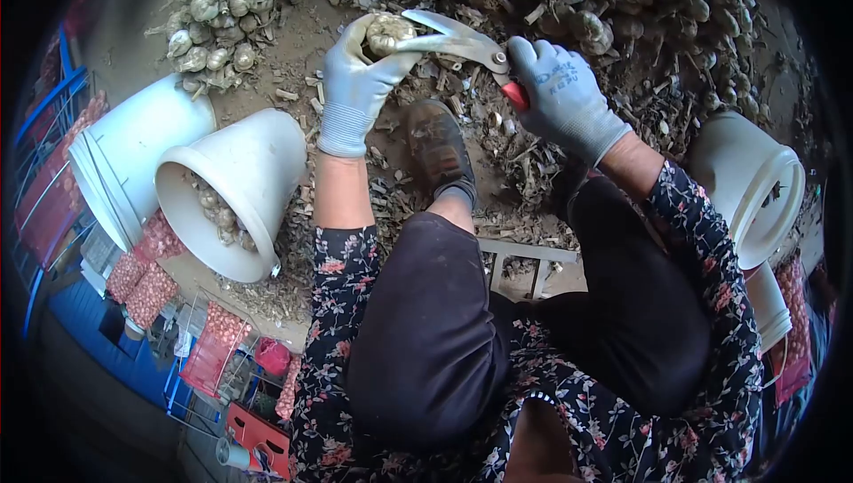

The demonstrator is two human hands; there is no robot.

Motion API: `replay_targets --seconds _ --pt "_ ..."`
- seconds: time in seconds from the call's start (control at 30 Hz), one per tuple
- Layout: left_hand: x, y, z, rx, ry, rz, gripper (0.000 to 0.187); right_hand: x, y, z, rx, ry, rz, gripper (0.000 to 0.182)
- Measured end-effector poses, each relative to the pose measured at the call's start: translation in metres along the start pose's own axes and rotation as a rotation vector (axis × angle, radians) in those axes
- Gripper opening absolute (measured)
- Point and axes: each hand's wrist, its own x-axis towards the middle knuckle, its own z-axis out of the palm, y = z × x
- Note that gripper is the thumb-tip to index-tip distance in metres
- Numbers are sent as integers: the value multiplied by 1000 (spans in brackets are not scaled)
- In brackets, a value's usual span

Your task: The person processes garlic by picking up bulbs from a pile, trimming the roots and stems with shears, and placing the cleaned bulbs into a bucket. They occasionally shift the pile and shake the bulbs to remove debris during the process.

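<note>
Wearing a pale grey glove, my left hand (pixel 357 79) holds a garlic bulb (pixel 389 33) between thumb and fingers. My right hand (pixel 564 92), gloved as well, is wrapped round the red handles of a pair of shears (pixel 471 46). The shears' blades are parted and point left. Their lower blade passes by my left thumb at the bulb, and the upper one ends just right of the bulb's top.
Garlic heaps (pixel 653 3) lie at the top, with more bulbs (pixel 222 25) at upper left. Cut stems cover the ground around my shoe (pixel 440 145). A tipped white bucket (pixel 280 159) holds bulbs; another bucket (pixel 755 181) lies right. Red net bags (pixel 149 292) stand lower left.
</note>
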Motion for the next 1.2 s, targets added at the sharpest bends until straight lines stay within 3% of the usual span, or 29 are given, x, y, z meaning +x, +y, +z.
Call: replay_targets --seconds 0.07,0.2,0.27,0.33,0.4,0.47,0.53,0.57,0.6,0.67,0.73,0.8,0.93,1.07,1.13,1.17,1.2 --pt "-4 2 5 30 -3 69 54 1 -3 -3 -42 -20 -12 39" --pt "0 -9 7 457 9 333 57 1 -8 -2 17 -2 0 39" --pt "1 -4 8 506 7 394 57 1 -7 2 -8 -17 -11 39" --pt "0 3 8 608 -13 515 58 1 3 12 -6 70 -83 38" --pt "-1 1 7 543 -46 453 56 3 10 12 212 -94 -17 37" --pt "2 4 11 473 -80 417 55 0 28 27 249 36 -65 31" --pt "-6 10 15 -239 -158 9 52 -8 29 28 341 -21 23 26" --pt "4 -15 9 -466 -255 48 44 -14 22 21 509 -19 60 22" --pt "3 -16 9 -465 -253 55 44 -21 18 20 557 -31 109 25" --pt "0 -17 11 -903 -132 -44 33 -35 11 18 748 -126 116 28" --pt "-7 -17 14 -943 -121 -69 23 -40 1 14 850 -333 276 38" --pt "-9 -20 17 -1108 -92 -134 20 -37 -5 14 932 -410 256 41" --pt "-14 -25 25 -929 -75 -99 23 -24 -16 18 880 -264 130 41" --pt "-16 -23 33 -696 -104 -61 27 -11 -16 16 908 -310 177 38" --pt "-13 -21 25 -595 -111 -70 30 -15 -8 12 962 -398 304 34" --pt "-6 -24 19 -693 -233 -82 29 -19 1 28 925 -283 245 30" --pt "3 -32 10 -791 -357 -92 29 -20 5 28 930 -339 291 30"
